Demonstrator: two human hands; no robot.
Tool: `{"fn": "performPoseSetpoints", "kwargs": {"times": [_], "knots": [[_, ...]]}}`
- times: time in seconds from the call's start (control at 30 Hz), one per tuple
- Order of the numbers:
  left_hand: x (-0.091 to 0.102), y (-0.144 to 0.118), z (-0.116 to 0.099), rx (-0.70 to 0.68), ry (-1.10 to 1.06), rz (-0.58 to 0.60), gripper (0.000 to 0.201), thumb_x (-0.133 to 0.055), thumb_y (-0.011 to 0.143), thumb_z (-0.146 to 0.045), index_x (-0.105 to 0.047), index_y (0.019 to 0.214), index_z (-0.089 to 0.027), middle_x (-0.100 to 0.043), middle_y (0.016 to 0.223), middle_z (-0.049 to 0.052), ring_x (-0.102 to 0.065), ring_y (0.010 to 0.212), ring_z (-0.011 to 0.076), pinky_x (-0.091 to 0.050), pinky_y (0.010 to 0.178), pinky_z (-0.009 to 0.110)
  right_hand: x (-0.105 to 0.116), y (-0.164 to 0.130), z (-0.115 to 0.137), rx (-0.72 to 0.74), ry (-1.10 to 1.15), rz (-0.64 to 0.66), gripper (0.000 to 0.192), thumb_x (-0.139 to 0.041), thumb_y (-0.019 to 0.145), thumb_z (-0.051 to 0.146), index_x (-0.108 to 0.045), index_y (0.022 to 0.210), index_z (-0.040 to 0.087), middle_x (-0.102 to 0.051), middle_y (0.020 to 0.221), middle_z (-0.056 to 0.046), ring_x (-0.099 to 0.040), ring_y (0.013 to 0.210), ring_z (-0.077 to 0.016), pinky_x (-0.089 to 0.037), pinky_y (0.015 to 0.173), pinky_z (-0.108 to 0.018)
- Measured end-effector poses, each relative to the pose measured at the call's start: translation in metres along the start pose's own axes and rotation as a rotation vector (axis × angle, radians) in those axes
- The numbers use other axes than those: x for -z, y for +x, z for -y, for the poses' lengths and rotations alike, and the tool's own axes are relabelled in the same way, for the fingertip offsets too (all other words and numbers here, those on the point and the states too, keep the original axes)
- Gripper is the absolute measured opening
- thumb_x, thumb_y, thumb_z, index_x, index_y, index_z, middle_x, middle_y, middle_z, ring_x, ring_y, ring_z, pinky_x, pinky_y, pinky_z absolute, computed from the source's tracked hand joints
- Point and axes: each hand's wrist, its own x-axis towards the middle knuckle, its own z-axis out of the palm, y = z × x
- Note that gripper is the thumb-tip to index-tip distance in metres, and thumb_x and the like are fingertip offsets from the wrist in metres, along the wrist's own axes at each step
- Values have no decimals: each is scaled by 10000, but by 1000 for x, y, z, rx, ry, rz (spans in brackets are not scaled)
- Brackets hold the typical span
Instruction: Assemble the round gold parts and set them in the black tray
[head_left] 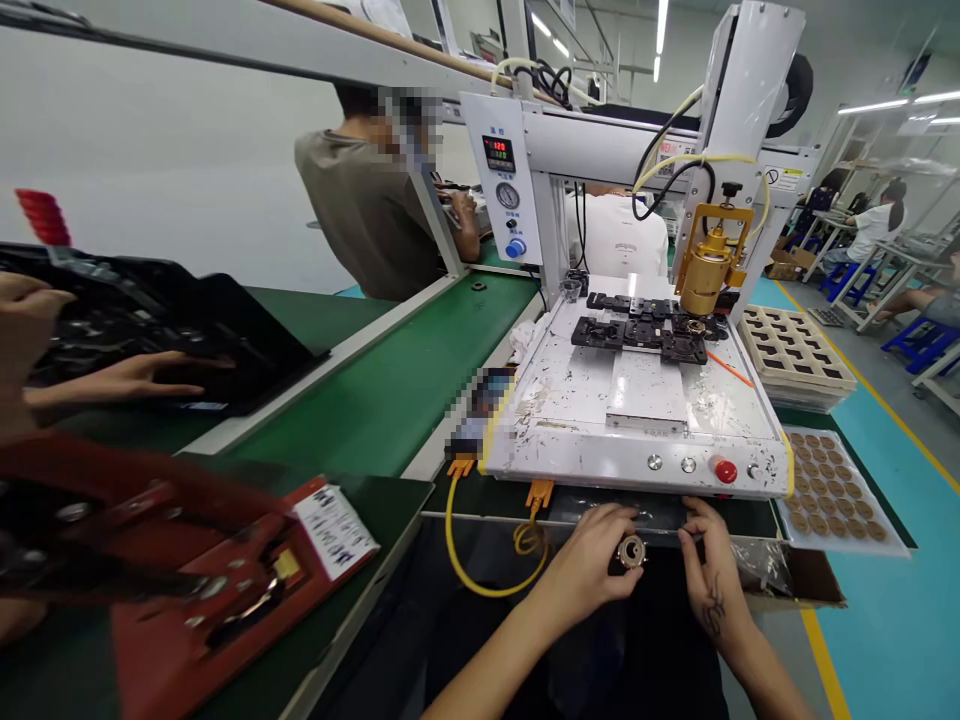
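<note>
My left hand [594, 560] is closed around a small round metal ring part, like a watch case [632, 552], gripped between thumb and fingers with its open centre facing up. To its right, my right hand [711, 570] is curled, its thumb and index finger close together. Whatever may be between those fingertips is too small to make out. Clear plastic film [656, 516] lies at the bench edge between both hands, just below the front of the white press machine [570, 455].
Black fixtures [645, 325] sit on the machine under a gold press head [703, 275]. At right are a sheet of round brown stickers [832, 490], stacked trays [795, 355] and a cardboard box [817, 578]. A yellow cable [457, 560] loops left. A co-worker's hands hold a black case [225, 350] beside a red hand press [172, 620].
</note>
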Motion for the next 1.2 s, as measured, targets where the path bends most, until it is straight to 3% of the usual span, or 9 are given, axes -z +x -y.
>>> {"fn": "performPoseSetpoints", "kwargs": {"times": [0.1, 0.2, 0.37, 0.43, 0.53, 0.67, 0.87, 1.03, 1.2], "knots": [[-9, 11, -2, 22, 3, -47, 338, -826, 779, -108, -684, 1068, -208, -751, 1347, 150, -653, 1312, 384, -510, 1132, 575, 19, 6, 9, -128, 57, -40, 267, -563, 1099, 472, -657, 1047, 228, -740, 1213, -183, -690, 1184, -366, -541, 1050, -590], [-14, 21, -4, 42, -13, -94, 332, -825, 786, -108, -684, 1071, -204, -736, 1329, 156, -654, 1288, 395, -516, 1111, 591, 38, 15, 23, -247, 148, 14, 329, -588, 1089, 536, -676, 1075, 220, -758, 953, -98, -736, 867, -278, -617, 799, -413], [-9, 19, -16, 71, -90, -146, 346, -842, 770, -104, -685, 1059, -210, -717, 1277, 130, -650, 1249, 367, -508, 1112, 564, 58, 29, 56, -376, 327, 129, 482, -650, 1032, 638, -746, 1203, 198, -719, 826, -39, -640, 654, -189, -546, 602, -305], [0, 12, -25, 119, -188, -135, 311, -826, 817, -138, -674, 1078, -215, -739, 1160, 92, -698, 1113, 303, -570, 1011, 478, 62, 33, 72, -418, 421, 184, 510, -694, 1004, 641, -770, 1244, 197, -714, 841, -38, -593, 619, -161, -514, 580, -299], [15, -3, -41, 320, -662, -86, 325, -847, 862, -233, -652, 1121, -214, -747, 996, 32, -734, 899, 206, -612, 844, 349, 60, 37, 90, -454, 547, 229, 514, -795, 943, 610, -781, 1265, 210, -727, 875, -37, -585, 594, -138, -526, 564, -299], [33, -20, -60, 568, -1187, -123, 538, -1009, 729, -270, -653, 1126, -193, -785, 1015, 37, -800, 915, 204, -635, 866, 318, 48, 40, 100, -569, 756, 259, 443, -940, 814, 550, -771, 1035, 206, -715, 770, -3, -577, 524, -121, -521, 459, -261], [48, -31, -79, 677, -1329, -235, 649, -1076, 663, -246, -724, 1204, -176, -842, 1175, 107, -822, 1096, 263, -644, 958, 322, 35, 43, 107, -596, 843, 377, 391, -917, 865, 531, -719, 905, 197, -672, 580, 36, -620, 478, -125, -564, 517, -262], [55, -36, -93, 680, -1388, -271, 580, -983, 813, -446, -773, 1258, -141, -851, 1178, 158, -817, 1095, 266, -655, 978, 358, 38, 40, 111, -590, 874, 444, 330, -872, 933, 490, -720, 920, 197, -704, 652, 18, -651, 516, -128, -590, 553, -269], [55, -47, -97, 628, -1338, -284, 564, -932, 870, -477, -778, 1304, -152, -845, 1219, 167, -793, 1175, 312, -643, 1053, 437, 42, 40, 115, -680, 947, 524, 350, -889, 918, 475, -673, 871, 203, -690, 654, 20, -639, 527, -124, -592, 555, -261]]}}
